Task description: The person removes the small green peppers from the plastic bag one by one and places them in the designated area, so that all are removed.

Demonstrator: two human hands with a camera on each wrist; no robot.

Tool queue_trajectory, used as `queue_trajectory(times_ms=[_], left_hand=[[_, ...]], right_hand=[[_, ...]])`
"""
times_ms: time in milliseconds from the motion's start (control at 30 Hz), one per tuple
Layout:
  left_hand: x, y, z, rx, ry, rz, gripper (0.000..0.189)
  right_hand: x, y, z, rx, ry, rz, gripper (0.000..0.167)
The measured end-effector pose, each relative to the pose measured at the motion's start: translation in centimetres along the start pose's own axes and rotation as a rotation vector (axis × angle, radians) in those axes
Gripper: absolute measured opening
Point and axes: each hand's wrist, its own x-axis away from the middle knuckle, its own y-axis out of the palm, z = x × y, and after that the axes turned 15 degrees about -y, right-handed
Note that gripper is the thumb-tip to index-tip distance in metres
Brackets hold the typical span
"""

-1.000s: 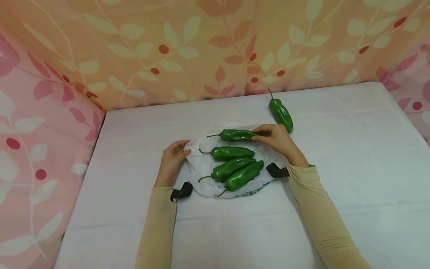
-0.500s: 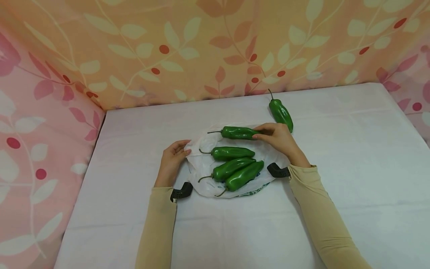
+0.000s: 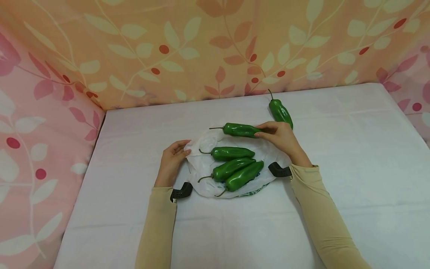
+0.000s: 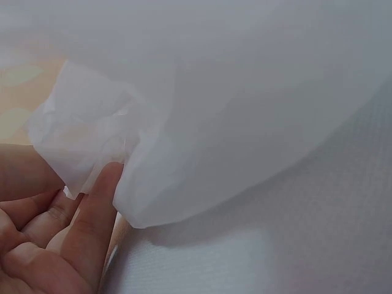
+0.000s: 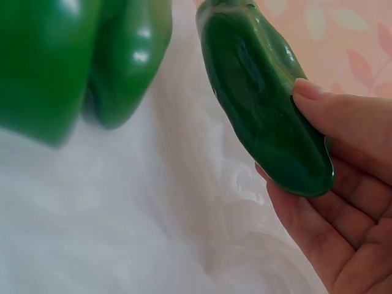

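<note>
In the head view my right hand (image 3: 279,136) pinches a long green pepper (image 3: 240,129) by its tip end, stem pointing left, over the far edge of a white plastic bag (image 3: 205,186). The right wrist view shows the thumb on one side of that pepper (image 5: 263,104) and fingers on the other. Three more green peppers lie on the bag: one across the middle (image 3: 231,153), two side by side nearer me (image 3: 245,175). My left hand (image 3: 172,160) pinches the bag's left edge; in the left wrist view, thumb and fingers hold the thin bag (image 4: 202,141).
Another green pepper (image 3: 280,112) lies on the white tablecloth (image 3: 352,149) behind my right hand, stem toward the back. Orange and pink leaf-patterned cloth (image 3: 208,48) hangs behind and at the sides. Black wrist cameras (image 3: 181,192) sit at both sleeve cuffs.
My right hand has moved slightly away from me and to the right with its pepper. The left hand and the other peppers stay where they were.
</note>
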Motion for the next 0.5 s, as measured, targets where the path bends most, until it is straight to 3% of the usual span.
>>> queue_trajectory(times_ms=[200,500], left_hand=[[0.0,-0.1,-0.1,0.001,-0.01,0.004,0.038],[-0.1,-0.1,0.0,0.013,-0.001,-0.016,0.039]], right_hand=[[0.0,-0.1,-0.2,-0.016,-0.017,0.031,0.022],[0.3,-0.2,3.4,0.007,0.009,0.137,0.024]])
